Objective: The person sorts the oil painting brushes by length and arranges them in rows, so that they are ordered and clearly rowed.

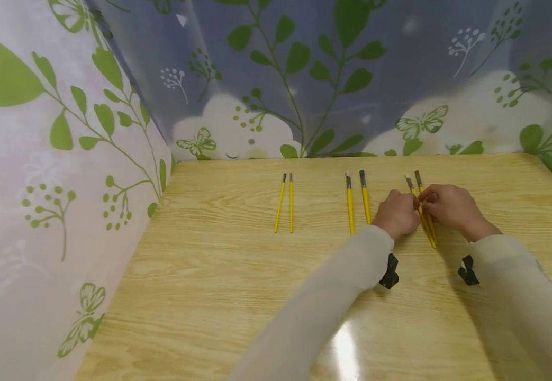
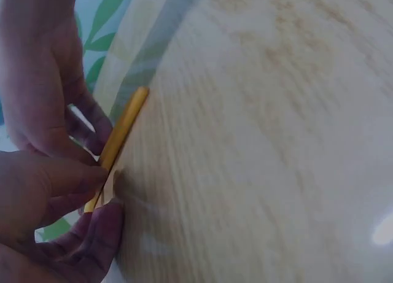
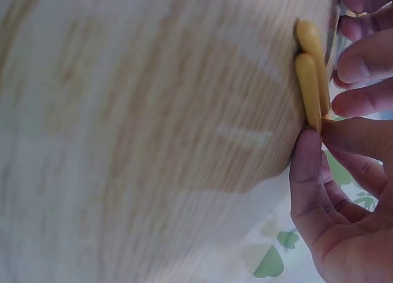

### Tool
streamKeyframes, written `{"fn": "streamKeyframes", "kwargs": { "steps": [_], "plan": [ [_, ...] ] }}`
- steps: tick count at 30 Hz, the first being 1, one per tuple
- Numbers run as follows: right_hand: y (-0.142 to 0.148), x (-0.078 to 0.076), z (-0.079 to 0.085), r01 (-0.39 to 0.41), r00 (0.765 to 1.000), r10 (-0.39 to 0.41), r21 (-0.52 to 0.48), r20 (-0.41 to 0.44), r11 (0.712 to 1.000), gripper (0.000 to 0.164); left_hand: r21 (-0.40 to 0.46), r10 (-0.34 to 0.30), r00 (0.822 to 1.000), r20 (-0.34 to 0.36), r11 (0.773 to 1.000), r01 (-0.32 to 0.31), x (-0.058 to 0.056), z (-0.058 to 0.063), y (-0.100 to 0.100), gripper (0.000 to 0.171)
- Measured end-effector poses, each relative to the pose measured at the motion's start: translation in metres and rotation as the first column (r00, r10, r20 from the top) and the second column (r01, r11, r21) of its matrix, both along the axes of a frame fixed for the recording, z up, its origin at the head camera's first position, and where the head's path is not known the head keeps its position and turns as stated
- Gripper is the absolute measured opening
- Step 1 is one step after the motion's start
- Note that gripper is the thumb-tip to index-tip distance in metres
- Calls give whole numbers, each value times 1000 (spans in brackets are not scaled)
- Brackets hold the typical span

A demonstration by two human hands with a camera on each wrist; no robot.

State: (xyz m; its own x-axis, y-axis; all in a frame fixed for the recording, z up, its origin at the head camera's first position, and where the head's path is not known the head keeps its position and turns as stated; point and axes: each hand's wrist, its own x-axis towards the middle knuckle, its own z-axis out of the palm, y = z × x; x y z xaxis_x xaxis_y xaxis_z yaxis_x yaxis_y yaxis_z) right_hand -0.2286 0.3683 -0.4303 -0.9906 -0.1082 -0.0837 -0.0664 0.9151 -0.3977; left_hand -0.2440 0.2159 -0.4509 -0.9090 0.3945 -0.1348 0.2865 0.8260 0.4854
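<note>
Two yellow-handled paintbrushes lie side by side at the right of the table, a left one (image 1: 425,226) and a right one (image 1: 418,178). From the left, my left hand (image 1: 398,212) pinches the left brush's handle between thumb and fingers. My right hand (image 1: 452,207) comes from the opposite side and pinches the right brush. The fingertips of both hands nearly meet over the handles. Seen from the left wrist, a handle (image 2: 126,123) runs past both hands' fingers. In the right wrist view, two rounded handle ends (image 3: 309,80) stick out beyond the fingertips.
Left of my left hand lies a pair of wider paintbrushes (image 1: 350,203), partly behind my sleeve. Farther left, two thin paintbrushes (image 1: 291,206) lie close together. The wood-grain table (image 1: 199,254) meets a leaf-patterned curtain (image 1: 266,127) at the back and a similar wall covering (image 1: 18,159) on the left.
</note>
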Motion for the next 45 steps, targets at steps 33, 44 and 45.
{"fn": "streamKeyframes", "kwargs": {
  "steps": [33, 44, 45],
  "plan": [
    [11, 5, 1, -24, 997, 27, -34, 79, 999, 32, -44, -26, 1000, -9, 999, 25, 28, 16, -9, 31],
    [14, 7, 0, -37, 997, 40, -43, 65, 998, 30, -14, -37, 999, 5, 999, 37, 28, 15, -9, 32],
    [14, 8, 0, -38, 997, 40, -45, 59, 998, 31, -5, -42, 999, 9, 999, 42, 27, 14, -10, 33]
  ]
}}
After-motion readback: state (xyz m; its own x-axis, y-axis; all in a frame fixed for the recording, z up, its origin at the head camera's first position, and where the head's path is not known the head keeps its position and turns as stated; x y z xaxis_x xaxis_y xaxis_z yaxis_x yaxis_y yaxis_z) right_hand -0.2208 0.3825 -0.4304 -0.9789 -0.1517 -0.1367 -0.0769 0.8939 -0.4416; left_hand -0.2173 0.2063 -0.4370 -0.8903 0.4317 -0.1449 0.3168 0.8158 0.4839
